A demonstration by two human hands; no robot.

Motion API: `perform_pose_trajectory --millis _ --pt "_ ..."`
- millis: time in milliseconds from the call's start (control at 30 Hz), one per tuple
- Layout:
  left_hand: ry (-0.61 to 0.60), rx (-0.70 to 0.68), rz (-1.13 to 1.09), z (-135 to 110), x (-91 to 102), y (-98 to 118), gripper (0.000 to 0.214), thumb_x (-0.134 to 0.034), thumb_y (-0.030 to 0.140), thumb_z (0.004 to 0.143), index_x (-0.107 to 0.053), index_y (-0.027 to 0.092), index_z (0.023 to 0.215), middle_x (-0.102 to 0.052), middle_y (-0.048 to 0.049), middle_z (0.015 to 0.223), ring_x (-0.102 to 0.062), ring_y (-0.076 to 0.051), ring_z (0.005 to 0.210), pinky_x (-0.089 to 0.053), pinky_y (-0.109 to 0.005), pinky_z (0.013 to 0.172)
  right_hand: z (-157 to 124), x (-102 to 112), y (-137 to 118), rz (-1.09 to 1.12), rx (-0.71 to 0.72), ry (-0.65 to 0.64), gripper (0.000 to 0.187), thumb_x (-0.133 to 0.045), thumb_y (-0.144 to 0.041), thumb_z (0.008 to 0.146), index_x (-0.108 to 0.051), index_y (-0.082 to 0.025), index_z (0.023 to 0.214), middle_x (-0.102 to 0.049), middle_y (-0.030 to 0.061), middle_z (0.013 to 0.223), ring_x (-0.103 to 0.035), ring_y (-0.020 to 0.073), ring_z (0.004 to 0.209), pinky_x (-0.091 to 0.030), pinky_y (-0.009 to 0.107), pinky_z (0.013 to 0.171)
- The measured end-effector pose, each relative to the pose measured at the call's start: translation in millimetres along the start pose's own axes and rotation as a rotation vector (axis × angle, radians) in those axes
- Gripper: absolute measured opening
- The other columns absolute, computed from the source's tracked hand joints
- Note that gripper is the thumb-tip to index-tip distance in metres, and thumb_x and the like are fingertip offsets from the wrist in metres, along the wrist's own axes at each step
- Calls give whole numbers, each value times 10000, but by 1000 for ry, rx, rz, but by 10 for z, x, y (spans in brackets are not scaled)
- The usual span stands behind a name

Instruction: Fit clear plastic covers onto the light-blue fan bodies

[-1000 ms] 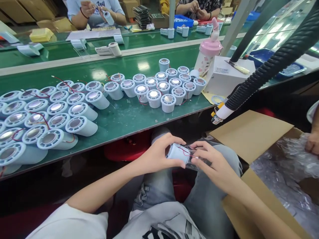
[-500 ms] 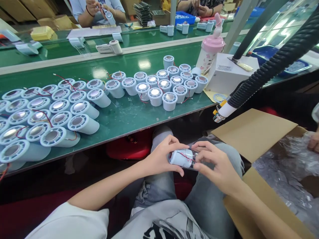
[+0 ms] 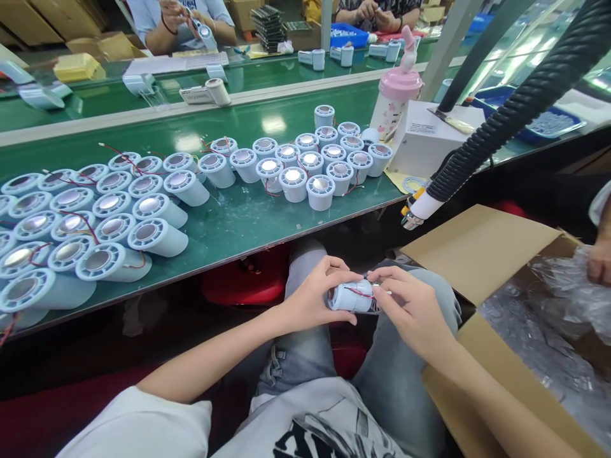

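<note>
Above my lap, my left hand (image 3: 321, 291) is wrapped round a light-blue cylindrical motor housing (image 3: 351, 297) with red wires along its side. My right hand (image 3: 405, 302) is at the housing's right end, thumb and fingers pinched on the wires (image 3: 377, 289) near a small white connector. The right end of the housing is partly hidden by my fingers. On the green bench (image 3: 238, 222) ahead stand several similar light-blue housings (image 3: 320, 193) with round metal centres; more of them (image 3: 157, 236) are grouped at the left, many with red wires.
At the right an open cardboard box (image 3: 482, 248) holds clear plastic bags (image 3: 539, 350), with another person's hand (image 3: 600, 262) over it. A black corrugated hose (image 3: 501, 121) hangs down beside a white box (image 3: 424, 143) and a pink-lidded cup (image 3: 397, 95). Co-workers sit across the bench.
The housing has shifted slightly right in my left hand's hold. My right fingers have closed in on the wires, and a white connector now shows. The other person's hand has moved at the plastic bags.
</note>
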State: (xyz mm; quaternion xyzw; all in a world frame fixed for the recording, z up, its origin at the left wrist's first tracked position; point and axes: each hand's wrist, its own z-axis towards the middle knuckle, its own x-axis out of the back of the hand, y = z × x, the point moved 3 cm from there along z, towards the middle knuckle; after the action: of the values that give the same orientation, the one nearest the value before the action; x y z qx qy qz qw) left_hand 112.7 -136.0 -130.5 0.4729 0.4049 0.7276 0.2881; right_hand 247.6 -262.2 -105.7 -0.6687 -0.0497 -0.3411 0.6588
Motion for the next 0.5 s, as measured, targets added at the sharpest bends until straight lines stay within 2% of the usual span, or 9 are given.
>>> perform_pose_trajectory --millis 100,167,267,367,500 --pt "-79 41 -115 -8 -6 48 627 -799 390 700 -577 240 1267 -567 -111 1234 -541 -256 1158 -439 -432 1016 33 55 59 142 -91 -11 352 -537 -304 896 -604 -188 570 -682 77 952 -646 215 869 -506 282 646" --pt "-106 131 -217 -28 -4 82 627 -791 349 715 -556 231 1285 -584 -111 1252 -556 -254 1154 -459 -420 992 39 88 87 233 -104 -53 354 -563 -323 894 -640 -196 573 -697 79 989 -650 237 956 -533 317 755" --pt "-48 308 -466 -86 5 111 617 -782 311 725 -537 205 1281 -572 -123 1269 -582 -246 1121 -496 -393 935 20 116 78 289 -2 -190 127 -677 -337 829 -732 -225 811 -664 86 1204 -608 288 1136 -528 404 916" --pt "20 398 -725 -162 -2 148 581 -782 284 726 -536 209 1247 -571 -106 1252 -604 -214 1053 -523 -361 883 -20 143 20 144 161 -239 318 -748 -261 767 -685 -252 1079 -591 88 1342 -540 307 1246 -454 482 1038" --pt "-35 445 -892 -253 -19 211 639 -771 332 744 -489 251 1311 -576 -91 1193 -625 -192 933 -572 -316 716 -77 146 -58 38 275 -261 328 -690 -225 824 -625 -239 1146 -630 90 1280 -563 280 1219 -486 435 1012"
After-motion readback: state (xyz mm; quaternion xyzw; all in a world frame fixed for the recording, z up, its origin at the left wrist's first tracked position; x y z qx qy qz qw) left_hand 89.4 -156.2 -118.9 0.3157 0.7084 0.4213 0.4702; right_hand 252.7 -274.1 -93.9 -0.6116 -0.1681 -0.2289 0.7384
